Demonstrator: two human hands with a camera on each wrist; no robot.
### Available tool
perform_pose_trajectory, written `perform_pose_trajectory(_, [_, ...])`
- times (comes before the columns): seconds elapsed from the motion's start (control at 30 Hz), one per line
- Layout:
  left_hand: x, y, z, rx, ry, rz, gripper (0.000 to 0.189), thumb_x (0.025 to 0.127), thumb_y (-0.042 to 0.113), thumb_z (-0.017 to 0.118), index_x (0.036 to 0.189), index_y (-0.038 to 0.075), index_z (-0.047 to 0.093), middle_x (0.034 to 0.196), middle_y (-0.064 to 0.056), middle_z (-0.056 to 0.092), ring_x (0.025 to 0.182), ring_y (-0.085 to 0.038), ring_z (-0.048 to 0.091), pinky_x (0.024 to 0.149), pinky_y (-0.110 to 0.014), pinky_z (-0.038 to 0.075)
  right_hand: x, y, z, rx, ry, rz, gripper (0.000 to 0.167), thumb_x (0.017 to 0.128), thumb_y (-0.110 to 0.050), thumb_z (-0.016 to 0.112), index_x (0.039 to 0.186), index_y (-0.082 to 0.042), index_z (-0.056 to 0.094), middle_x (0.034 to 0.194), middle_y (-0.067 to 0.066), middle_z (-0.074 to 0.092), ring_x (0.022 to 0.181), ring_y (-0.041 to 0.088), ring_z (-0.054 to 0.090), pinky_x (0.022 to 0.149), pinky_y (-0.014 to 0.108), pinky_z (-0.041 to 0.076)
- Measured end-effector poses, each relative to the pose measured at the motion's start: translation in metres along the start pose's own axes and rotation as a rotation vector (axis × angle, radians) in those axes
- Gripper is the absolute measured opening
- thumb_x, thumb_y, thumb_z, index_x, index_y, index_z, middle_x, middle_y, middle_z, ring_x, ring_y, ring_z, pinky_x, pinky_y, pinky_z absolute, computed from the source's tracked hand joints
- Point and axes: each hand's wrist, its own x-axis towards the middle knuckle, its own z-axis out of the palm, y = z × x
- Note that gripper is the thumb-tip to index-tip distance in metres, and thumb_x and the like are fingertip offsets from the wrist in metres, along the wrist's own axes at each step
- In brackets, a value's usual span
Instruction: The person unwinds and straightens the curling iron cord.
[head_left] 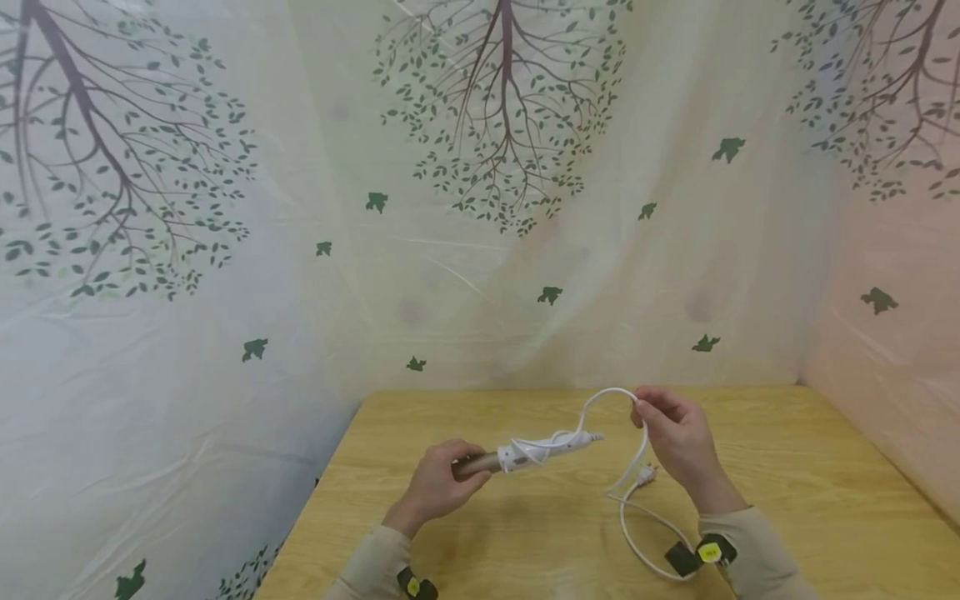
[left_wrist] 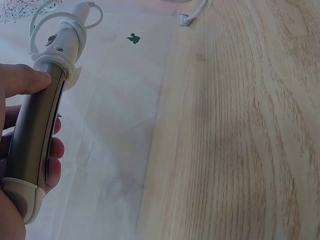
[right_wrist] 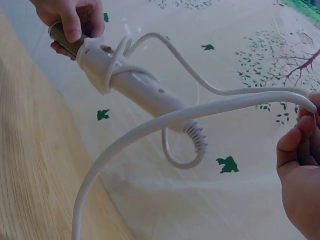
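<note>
My left hand (head_left: 437, 485) grips a hair curling iron (head_left: 551, 447) by its bronze barrel (left_wrist: 37, 120), the thumb lying along the top. The iron's white handle (right_wrist: 135, 87) points toward the right hand. A white power cord (head_left: 617, 389) is looped round that handle and leaves it at the ribbed end (right_wrist: 196, 137). Right of the iron, my right hand (head_left: 684, 437) pinches the cord between thumb and fingers, raising it in an arch. Below this hand the rest of the cord hangs in a loop, with its white plug (head_left: 647, 476) near the wrist.
Both hands are over a wood-grain table (head_left: 525, 533). A pale plastic curtain (head_left: 465, 275) printed with trees and green leaves stands behind the table and along both sides. Each wrist wears a small black device (head_left: 716, 550) with a yellow mark.
</note>
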Motion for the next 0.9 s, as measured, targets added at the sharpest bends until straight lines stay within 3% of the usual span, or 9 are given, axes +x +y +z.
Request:
perform_pose_trajectory(0.17, [-0.001,-0.001,0.000,0.000,-0.004,0.017,0.021,0.083,0.023,0.078,0.102,0.016,0.071,0.092,0.006,0.069,0.074,-0.003,0.058,0.064,-0.021,0.047,-0.001,0.005,-0.004,-0.016,0.105,0.019,0.026,0.095,0.017,0.043,0.102,0.006,0.066,0.088,0.004,0.068,0.078,0.012,0.060,0.071,0.021,0.050])
perform_pose_trajectory(0.4, [-0.002,0.000,0.000,-0.002,-0.024,0.007,0.021,0.082,0.023,0.078,0.101,0.018,0.071,0.092,0.008,0.069,0.075,-0.002,0.057,0.065,-0.021,0.048,-0.002,0.014,-0.018,-0.054,0.221,0.110,0.022,0.094,0.012,0.050,0.095,0.000,0.068,0.084,0.001,0.067,0.076,0.010,0.061,0.068,0.020,0.050])
perform_pose_trajectory(0.7, [-0.003,-0.002,0.001,-0.023,-0.029,0.011,0.020,0.082,0.023,0.078,0.101,0.018,0.072,0.092,0.008,0.069,0.075,-0.002,0.058,0.066,-0.021,0.048,-0.007,0.023,-0.036,-0.184,0.386,0.330,0.009,0.094,0.000,0.060,0.092,-0.002,0.069,0.081,-0.002,0.063,0.075,0.008,0.057,0.066,0.019,0.050])
perform_pose_trajectory(0.9, [-0.003,-0.002,0.000,-0.031,-0.028,0.012,0.021,0.083,0.023,0.077,0.102,0.017,0.071,0.093,0.007,0.070,0.076,-0.003,0.058,0.067,-0.022,0.048,-0.009,0.028,-0.042,-0.233,0.446,0.451,0.013,0.095,-0.005,0.061,0.087,-0.011,0.070,0.080,-0.005,0.061,0.075,0.007,0.055,0.066,0.018,0.049])
